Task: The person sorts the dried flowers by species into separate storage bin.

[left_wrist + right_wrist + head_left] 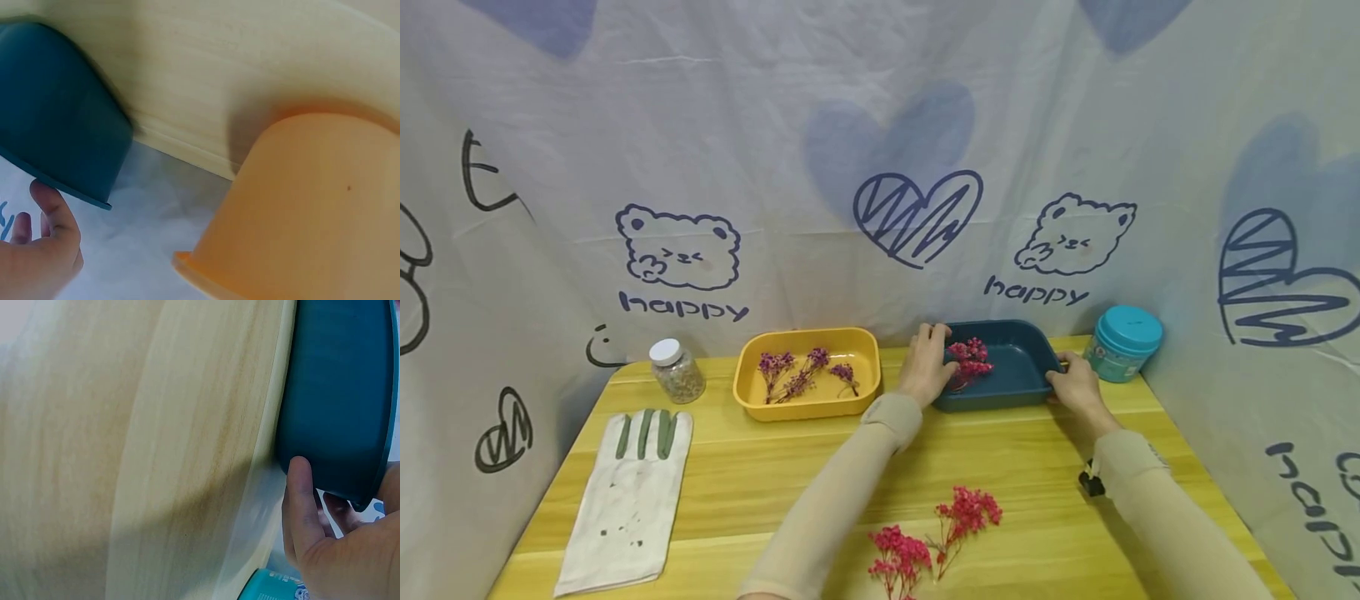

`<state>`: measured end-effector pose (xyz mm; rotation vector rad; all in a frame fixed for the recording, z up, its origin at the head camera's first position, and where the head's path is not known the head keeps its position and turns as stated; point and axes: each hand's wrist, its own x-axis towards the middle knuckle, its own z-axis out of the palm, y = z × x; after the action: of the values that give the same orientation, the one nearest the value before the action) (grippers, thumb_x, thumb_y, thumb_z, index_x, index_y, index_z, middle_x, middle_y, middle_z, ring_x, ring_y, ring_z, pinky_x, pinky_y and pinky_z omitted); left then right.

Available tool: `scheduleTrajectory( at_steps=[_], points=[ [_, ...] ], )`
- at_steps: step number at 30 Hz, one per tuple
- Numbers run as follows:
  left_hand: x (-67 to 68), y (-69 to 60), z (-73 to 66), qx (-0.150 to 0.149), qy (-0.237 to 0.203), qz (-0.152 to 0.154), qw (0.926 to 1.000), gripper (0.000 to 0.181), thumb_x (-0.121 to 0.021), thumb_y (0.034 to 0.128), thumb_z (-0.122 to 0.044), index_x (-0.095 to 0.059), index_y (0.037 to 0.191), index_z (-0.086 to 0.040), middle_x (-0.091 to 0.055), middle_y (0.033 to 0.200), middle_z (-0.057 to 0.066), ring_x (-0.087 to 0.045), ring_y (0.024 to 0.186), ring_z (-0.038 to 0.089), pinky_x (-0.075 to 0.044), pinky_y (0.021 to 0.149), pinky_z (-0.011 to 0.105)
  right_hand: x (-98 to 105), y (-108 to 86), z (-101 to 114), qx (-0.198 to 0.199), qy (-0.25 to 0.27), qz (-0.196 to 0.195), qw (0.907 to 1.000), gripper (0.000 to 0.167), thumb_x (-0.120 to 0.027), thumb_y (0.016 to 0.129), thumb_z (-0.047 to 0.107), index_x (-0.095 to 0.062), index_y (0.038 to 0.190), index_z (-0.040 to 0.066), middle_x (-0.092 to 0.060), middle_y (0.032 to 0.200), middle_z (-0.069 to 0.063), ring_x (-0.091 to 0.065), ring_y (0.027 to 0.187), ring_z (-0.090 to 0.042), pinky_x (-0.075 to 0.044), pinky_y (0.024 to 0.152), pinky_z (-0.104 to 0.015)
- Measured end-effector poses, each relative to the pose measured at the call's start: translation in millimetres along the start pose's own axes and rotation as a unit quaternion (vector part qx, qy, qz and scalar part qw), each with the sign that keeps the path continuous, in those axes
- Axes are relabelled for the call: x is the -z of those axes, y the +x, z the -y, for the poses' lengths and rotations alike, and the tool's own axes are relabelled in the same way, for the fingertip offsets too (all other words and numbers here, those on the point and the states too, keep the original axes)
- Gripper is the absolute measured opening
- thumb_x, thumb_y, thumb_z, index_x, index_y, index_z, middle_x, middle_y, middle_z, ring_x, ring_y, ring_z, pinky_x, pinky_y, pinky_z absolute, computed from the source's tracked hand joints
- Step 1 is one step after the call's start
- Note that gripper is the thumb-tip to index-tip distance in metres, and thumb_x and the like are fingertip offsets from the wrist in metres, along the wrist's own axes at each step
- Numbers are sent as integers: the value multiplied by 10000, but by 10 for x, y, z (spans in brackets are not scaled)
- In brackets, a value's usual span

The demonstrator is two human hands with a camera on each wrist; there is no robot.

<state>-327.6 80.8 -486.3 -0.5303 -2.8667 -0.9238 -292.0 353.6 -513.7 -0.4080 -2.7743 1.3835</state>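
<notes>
Blue tray (1018, 367) sits at the table's (760, 475) back, beside the yellow tray (812, 410), our left hand (927, 364) and right hand (1077, 387) clamped on its ends; we should move it level so the pink sprigs (972, 367) don't slide

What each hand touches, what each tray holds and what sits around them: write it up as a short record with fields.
left hand: holds the left end of the dark blue tray
right hand: holds that tray's right end
dark blue tray contents: pink flowers, toward its left side
yellow tray contents: purple flowers
loose on table: two pink sprigs, nearer the person than the trays
table's left side: jar with white lid; white glove with green stripes
right of dark blue tray: turquoise tub
</notes>
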Motion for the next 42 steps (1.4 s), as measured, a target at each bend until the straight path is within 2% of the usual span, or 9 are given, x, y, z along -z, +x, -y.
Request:
scheduleTrajectory(
  at_steps=[6, 11, 14, 19, 25, 30, 36, 42],
  points=[
    [147, -58, -3, 106, -259, -41, 9996, 374, -692, 1034, -232, -562, 1380, -174, -551, 1383, 87, -566, 1229, 275, -560, 1015, 402, 8, -8, 9, 44, -21, 14, 10000, 437, -508, 1021, 43, -482, 1416, -142, -569, 1313, -418, -746, 840, -300, -667, 641, -342],
    [326, -175, -52, -108, -82, 31, 9999, 328, -671, 1043, -278, -606, 1349, -181, -616, 1330, 50, -597, 1209, 251, -562, 1021, 392, 39, -25, 17, 42, -19, 49, 10000, 442, -512, 1021, 43, -473, 1420, -145, -561, 1317, -423, -744, 831, -285, -671, 651, -359],
    [409, -266, -69, -253, -149, 178, 9994, 334, -682, 1031, -284, -626, 1339, -165, -646, 1313, 51, -625, 1205, 248, -563, 1029, 400, 52, -23, 21, 34, -11, 39, 10000, 448, -518, 1022, 42, -468, 1426, -145, -564, 1313, -423, -743, 804, -254, -668, 641, -350],
    [530, -449, -78, -384, -555, 527, 9963, 379, -694, 1017, -290, -622, 1356, -136, -652, 1317, 82, -643, 1217, 261, -562, 1050, 419, 51, -24, 30, 30, 14, -2, 10000, 448, -527, 1018, 50, -480, 1421, -142, -574, 1324, -426, -743, 765, -213, -660, 621, -319],
    [637, -736, -93, -437, -814, 937, 9913, 396, -697, 1023, -307, -600, 1370, -143, -646, 1340, 103, -637, 1238, 280, -567, 1034, 418, 51, -18, 15, 49, 37, 23, 10000, 461, -522, 1023, 48, -465, 1435, -151, -559, 1344, -437, -735, 751, -190, -662, 624, -329],
    [604, -976, -135, -562, -677, 1343, 9870, 447, -701, 1018, -338, -581, 1411, -163, -635, 1359, 66, -638, 1238, 242, -564, 1049, 396, 50, -22, 16, 18, 63, -1, 10000, 458, -525, 1024, 48, -470, 1436, -145, -573, 1336, -428, -731, 747, -183, -670, 646, -347],
    [479, -1234, -225, -666, -420, 1848, 9796, 519, -706, 1010, -384, -549, 1471, -202, -610, 1367, 42, -638, 1193, 206, -575, 1029, 358, 49, -29, 11, 19, 28, 37, 10000, 464, -516, 1027, 53, -460, 1442, -147, -568, 1336, -429, -729, 738, -181, -670, 654, -346],
    [366, -1435, -295, -644, 137, 2514, 9656, 625, -727, 956, -546, -531, 1491, -288, -567, 1427, 9, -593, 1223, 214, -579, 969, 346, 7, -32, 16, 8, 1, 82, 10000, 471, -508, 1033, 56, -448, 1452, -149, -556, 1339, -430, -704, 705, -127, -658, 632, -311]
  ],
)
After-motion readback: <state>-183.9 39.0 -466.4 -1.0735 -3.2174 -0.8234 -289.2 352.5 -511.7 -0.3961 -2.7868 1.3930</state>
